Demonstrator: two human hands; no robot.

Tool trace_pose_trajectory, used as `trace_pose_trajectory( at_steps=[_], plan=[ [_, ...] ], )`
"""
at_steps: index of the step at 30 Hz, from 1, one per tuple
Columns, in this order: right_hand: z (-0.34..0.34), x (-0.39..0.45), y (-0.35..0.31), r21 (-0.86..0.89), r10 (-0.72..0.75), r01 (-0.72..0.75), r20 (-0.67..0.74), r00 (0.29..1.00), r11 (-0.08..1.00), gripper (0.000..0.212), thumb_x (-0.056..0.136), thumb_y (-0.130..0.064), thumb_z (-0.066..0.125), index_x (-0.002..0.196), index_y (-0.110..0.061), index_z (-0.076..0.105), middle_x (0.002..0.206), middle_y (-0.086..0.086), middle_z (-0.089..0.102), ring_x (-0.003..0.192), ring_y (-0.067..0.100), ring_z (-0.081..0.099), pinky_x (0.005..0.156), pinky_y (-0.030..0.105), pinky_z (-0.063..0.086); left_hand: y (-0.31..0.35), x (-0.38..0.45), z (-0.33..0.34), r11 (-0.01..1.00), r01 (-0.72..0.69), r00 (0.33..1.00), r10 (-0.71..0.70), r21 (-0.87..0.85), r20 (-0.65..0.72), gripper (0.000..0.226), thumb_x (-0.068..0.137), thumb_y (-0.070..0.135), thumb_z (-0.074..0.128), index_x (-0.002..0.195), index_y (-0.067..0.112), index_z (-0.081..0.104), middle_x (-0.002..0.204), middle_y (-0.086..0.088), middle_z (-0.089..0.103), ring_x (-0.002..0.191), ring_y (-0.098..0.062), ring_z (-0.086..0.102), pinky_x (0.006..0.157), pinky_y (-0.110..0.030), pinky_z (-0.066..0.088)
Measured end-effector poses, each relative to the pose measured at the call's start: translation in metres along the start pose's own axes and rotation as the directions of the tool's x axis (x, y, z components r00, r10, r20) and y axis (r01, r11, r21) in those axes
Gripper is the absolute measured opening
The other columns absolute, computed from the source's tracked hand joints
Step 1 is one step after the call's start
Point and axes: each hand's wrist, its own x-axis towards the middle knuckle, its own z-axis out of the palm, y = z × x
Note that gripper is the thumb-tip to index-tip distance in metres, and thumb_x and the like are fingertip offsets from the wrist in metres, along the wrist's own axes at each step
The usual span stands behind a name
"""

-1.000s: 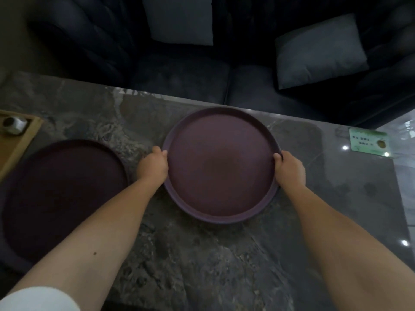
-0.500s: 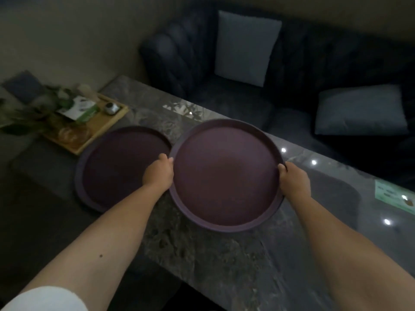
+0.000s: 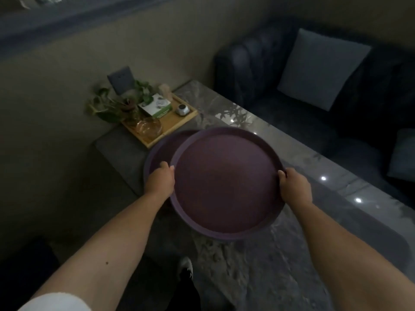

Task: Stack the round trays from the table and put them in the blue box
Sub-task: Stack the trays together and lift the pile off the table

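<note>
Left hand [image 3: 160, 181], right hand [image 3: 294, 187] clamped on upper purple tray [image 3: 225, 182] rims, over second tray [image 3: 161, 149].

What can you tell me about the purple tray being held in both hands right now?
The held tray is round, dull purple, with a flat floor, a low raised rim and a matte, plastic-like look. It is empty. The left hand has a grip on its left rim and the right hand on its right rim. It sits roughly level, overlapping the second purple tray that lies on the marble table beside the wooden tray. Whether the two trays touch is unclear.
</note>
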Motion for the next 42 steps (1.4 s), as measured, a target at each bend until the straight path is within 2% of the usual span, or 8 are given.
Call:
trace_pose_trajectory(
  at_steps=[4, 9, 13, 22, 26, 33, 38, 42],
  plan=[
    [0.037, 0.013, -0.042, -0.031, 0.000, 0.001, 0.027, 1.000, 1.000, 0.034, 0.097, -0.037, 0.041, 0.097, -0.008, 0.059, 0.093, 0.020, 0.065, 0.086, 0.040, 0.060, 0.070, 0.042, 0.048, -0.039, 0.035, -0.003, 1.000, 0.031, 0.999, -0.031, -0.003, 0.033, 0.035, 0.101, 0.036, 0.025, 0.099, 0.007, 0.045, 0.079, -0.009, 0.055, 0.070, -0.029, 0.056, 0.056, -0.038, 0.043],
    [0.076, 0.030, -0.080, -0.073, 0.016, -0.011, 0.069, 0.998, 0.997, 0.037, 0.096, -0.038, 0.041, 0.099, -0.006, 0.060, 0.098, 0.023, 0.066, 0.090, 0.042, 0.060, 0.074, 0.043, 0.049, -0.077, 0.072, 0.003, 0.997, 0.083, 0.994, -0.083, -0.002, 0.073, 0.030, 0.101, 0.036, 0.027, 0.095, 0.011, 0.044, 0.071, -0.003, 0.050, 0.060, -0.019, 0.049, 0.050, -0.034, 0.035],
    [0.097, 0.039, -0.096, -0.094, 0.010, -0.003, 0.071, 0.997, 0.996, 0.035, 0.096, -0.038, 0.042, 0.096, -0.007, 0.059, 0.097, 0.023, 0.065, 0.089, 0.041, 0.061, 0.068, 0.039, 0.043, -0.095, 0.090, 0.010, 0.996, 0.094, 0.990, -0.094, 0.009, 0.109, 0.029, 0.101, 0.035, 0.028, 0.095, 0.012, 0.043, 0.072, -0.004, 0.052, 0.060, -0.018, 0.051, 0.047, -0.032, 0.033],
    [0.121, 0.042, -0.095, -0.177, 0.022, -0.009, 0.071, 0.997, 0.984, 0.035, 0.096, -0.040, 0.040, 0.092, -0.008, 0.055, 0.097, 0.021, 0.065, 0.086, 0.041, 0.061, 0.066, 0.039, 0.041, -0.103, 0.101, 0.030, 0.995, 0.054, 0.991, -0.063, 0.079, 0.120, 0.027, 0.100, 0.035, 0.028, 0.088, 0.014, 0.039, 0.063, -0.002, 0.047, 0.051, -0.016, 0.045, 0.043, -0.031, 0.030],
    [0.123, 0.041, -0.094, -0.190, 0.030, -0.016, 0.070, 0.997, 0.982, 0.035, 0.096, -0.041, 0.039, 0.094, -0.009, 0.055, 0.099, 0.021, 0.064, 0.087, 0.042, 0.061, 0.067, 0.040, 0.043, -0.104, 0.103, 0.034, 0.993, 0.020, 0.995, -0.032, 0.120, 0.092, 0.028, 0.100, 0.034, 0.028, 0.088, 0.013, 0.041, 0.060, -0.002, 0.048, 0.050, -0.017, 0.047, 0.045, -0.033, 0.036],
    [0.125, 0.047, -0.094, -0.228, 0.027, -0.013, 0.059, 0.998, 0.974, 0.037, 0.097, -0.042, 0.037, 0.094, -0.009, 0.054, 0.101, 0.019, 0.063, 0.087, 0.040, 0.060, 0.065, 0.038, 0.039, -0.105, 0.107, 0.036, 0.989, -0.001, 0.997, -0.011, 0.147, 0.082, 0.027, 0.100, 0.035, 0.029, 0.086, 0.015, 0.040, 0.058, 0.000, 0.048, 0.046, -0.015, 0.047, 0.039, -0.028, 0.028],
    [0.126, 0.047, -0.096, -0.252, 0.066, -0.046, 0.071, 0.995, 0.967, 0.041, 0.097, -0.045, 0.035, 0.103, -0.010, 0.054, 0.114, 0.019, 0.055, 0.091, 0.043, 0.059, 0.071, 0.044, 0.045, -0.103, 0.108, 0.038, 0.988, 0.014, 0.995, -0.028, 0.156, 0.091, 0.026, 0.099, 0.037, 0.028, 0.087, 0.017, 0.039, 0.059, -0.001, 0.051, 0.047, -0.016, 0.050, 0.040, -0.028, 0.033],
    [0.128, 0.047, -0.094, -0.205, 0.069, -0.051, 0.079, 0.994, 0.977, 0.037, 0.097, -0.042, 0.036, 0.101, -0.010, 0.054, 0.109, 0.019, 0.061, 0.094, 0.040, 0.059, 0.071, 0.042, 0.043, -0.102, 0.108, 0.042, 0.994, 0.047, 0.994, -0.057, 0.101, 0.093, 0.026, 0.099, 0.037, 0.027, 0.087, 0.017, 0.039, 0.064, -0.002, 0.051, 0.053, -0.018, 0.052, 0.047, -0.034, 0.044]
  ],
)
